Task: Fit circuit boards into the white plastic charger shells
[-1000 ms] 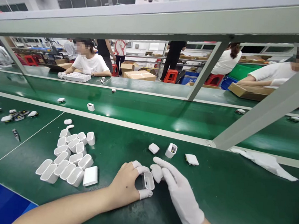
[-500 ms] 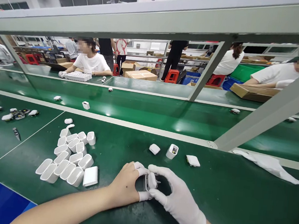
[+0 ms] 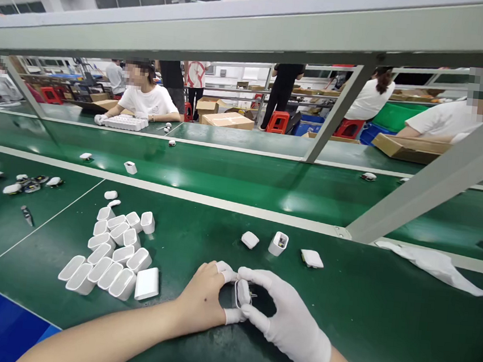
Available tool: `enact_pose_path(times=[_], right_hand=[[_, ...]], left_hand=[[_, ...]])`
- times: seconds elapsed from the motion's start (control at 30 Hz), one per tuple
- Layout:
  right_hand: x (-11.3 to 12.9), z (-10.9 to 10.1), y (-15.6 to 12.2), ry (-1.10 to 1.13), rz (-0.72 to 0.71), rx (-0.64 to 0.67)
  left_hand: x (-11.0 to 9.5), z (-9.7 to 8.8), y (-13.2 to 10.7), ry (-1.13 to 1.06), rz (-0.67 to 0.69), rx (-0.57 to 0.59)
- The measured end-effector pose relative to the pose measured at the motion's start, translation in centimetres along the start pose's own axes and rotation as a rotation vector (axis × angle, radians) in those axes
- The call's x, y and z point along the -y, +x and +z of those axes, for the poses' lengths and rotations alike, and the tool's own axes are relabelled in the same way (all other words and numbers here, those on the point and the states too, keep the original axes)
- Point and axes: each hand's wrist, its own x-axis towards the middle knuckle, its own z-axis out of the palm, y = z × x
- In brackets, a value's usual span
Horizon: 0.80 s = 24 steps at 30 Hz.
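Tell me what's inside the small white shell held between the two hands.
The white shell sits pinched between the left hand and the gloved right hand. Small metal prongs show at its right side; its interior is covered by the fingers.

Glossy white plastic shell [image 3: 241,292]; matt green bench [image 3: 381,325].

A single head-worn view looks forward and down from close above the near edge of a green workbench [image 3: 381,331], with the person's left hand [image 3: 202,302] and gloved right hand [image 3: 291,322] low in the middle. It faces across a green conveyor belt [image 3: 233,177] and through a grey metal frame [image 3: 256,29] toward seated workers on the far side.
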Motion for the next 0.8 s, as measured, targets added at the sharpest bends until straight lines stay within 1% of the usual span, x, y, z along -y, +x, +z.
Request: enact_pose_path(times=[0.07, 0.27, 0.33, 0.43, 0.5, 0.57, 0.6, 0.67, 0.73, 0.8], right_hand=[[0.1, -0.1, 0.0, -0.004, 0.015, 0.014], [0.3, 0.1, 0.1, -0.047, -0.024, 0.050], [0.4, 0.3, 0.1, -0.012, 0.022, 0.052], [0.5, 0.5, 0.1, 0.105, 0.104, 0.028], [0.7, 0.3, 0.1, 0.127, 0.075, 0.018], [0.8, 0.0, 0.1, 0.096, 0.039, 0.027], [0.9, -0.2, 0.1, 0.084, 0.042, 0.039], [0.9, -0.5, 0.1, 0.096, 0.098, 0.042], [0.8, -0.5, 0.1, 0.118, 0.156, 0.013], [0.8, -0.3, 0.0, 0.117, 0.180, -0.019]], left_hand=[[0.0, 0.0, 0.0, 0.020, 0.000, 0.002], [0.0, 0.1, 0.0, 0.127, 0.006, 0.003], [0.1, 0.2, -0.1, 0.128, 0.010, -0.003], [0.0, 0.2, -0.1, 0.127, 0.013, -0.020], [-0.1, 0.2, -0.1, 0.136, 0.013, -0.032], [-0.2, 0.1, -0.1, 0.137, 0.010, -0.035], [-0.3, 0.0, -0.2, 0.128, 0.006, -0.032], [-0.3, -0.1, -0.1, 0.089, -0.010, -0.024], [-0.3, -0.1, -0.1, 0.054, -0.025, -0.012], [-0.2, 0.0, -0.1, 0.048, -0.028, -0.004]])
